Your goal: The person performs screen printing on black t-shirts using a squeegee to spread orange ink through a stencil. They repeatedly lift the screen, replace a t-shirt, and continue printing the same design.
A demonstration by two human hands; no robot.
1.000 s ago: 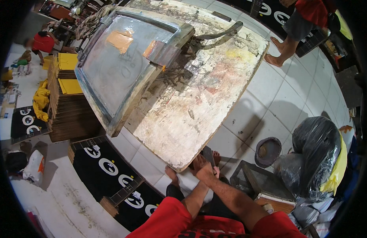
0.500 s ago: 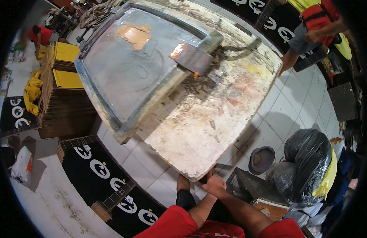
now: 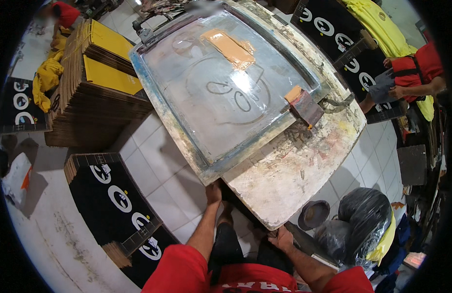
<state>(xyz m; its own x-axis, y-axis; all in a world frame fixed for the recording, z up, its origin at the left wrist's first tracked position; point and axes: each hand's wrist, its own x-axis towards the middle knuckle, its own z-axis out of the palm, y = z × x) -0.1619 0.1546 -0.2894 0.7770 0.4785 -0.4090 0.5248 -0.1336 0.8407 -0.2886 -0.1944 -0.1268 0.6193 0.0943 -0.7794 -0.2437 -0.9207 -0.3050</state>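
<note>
My left hand point(image 3: 214, 192) reaches up to the near edge of the paint-stained printing table point(image 3: 289, 178), just below the corner of the big screen frame point(image 3: 187, 141). Its fingers curl under that edge and are hidden. My right hand point(image 3: 283, 239) grips the table's nearest corner. The screen's mesh shows a faint round design and a smear of orange ink point(image 3: 230, 46). A squeegee point(image 3: 304, 106) rests on the frame's right side.
Black printed cardboard sheets point(image 3: 116, 202) lie stacked on the tiled floor at my left. Behind them are brown and yellow stacks point(image 3: 96, 83). A black plastic bag point(image 3: 365, 219) and a dark bowl point(image 3: 314, 213) sit at my right. A person in red point(image 3: 414, 73) works at the far right.
The view has swung and drawn closer over the table. My hands were together at the table's near edge. Now they are apart, the left up by the frame corner.
</note>
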